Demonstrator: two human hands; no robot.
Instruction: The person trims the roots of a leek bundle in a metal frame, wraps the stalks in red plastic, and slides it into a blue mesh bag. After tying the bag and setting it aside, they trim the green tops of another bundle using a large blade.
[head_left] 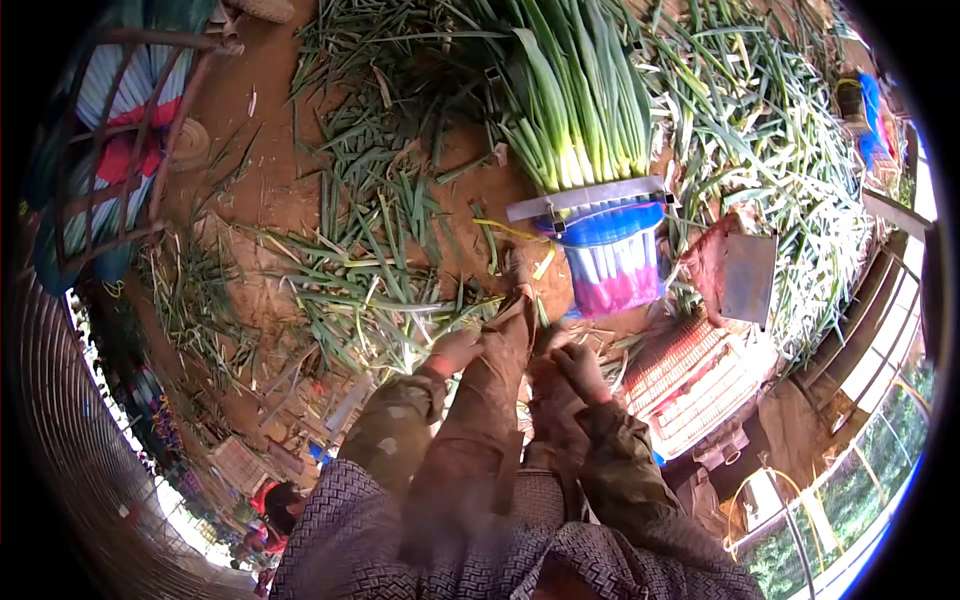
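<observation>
My left hand (455,350) rests against the left side of my outstretched leg in brown trousers (490,400), fingers curled. My right hand (580,368) sits to the right of that leg, by my other knee, its fingers also curled. I cannot make out whether either hand grips anything. Just beyond my foot, a thick bundle of green onions (580,110) lies in a metal clamp frame (585,197), white ends toward me. A blue and pink plastic container (615,265) sits against the frame.
Cut onion leaves (370,290) litter the red earth floor (270,170). More loose onions (790,170) are piled at the right. A cleaver (748,278) rests on a reddish block beside a slatted plastic crate (700,380). A chair frame (130,140) stands at the left.
</observation>
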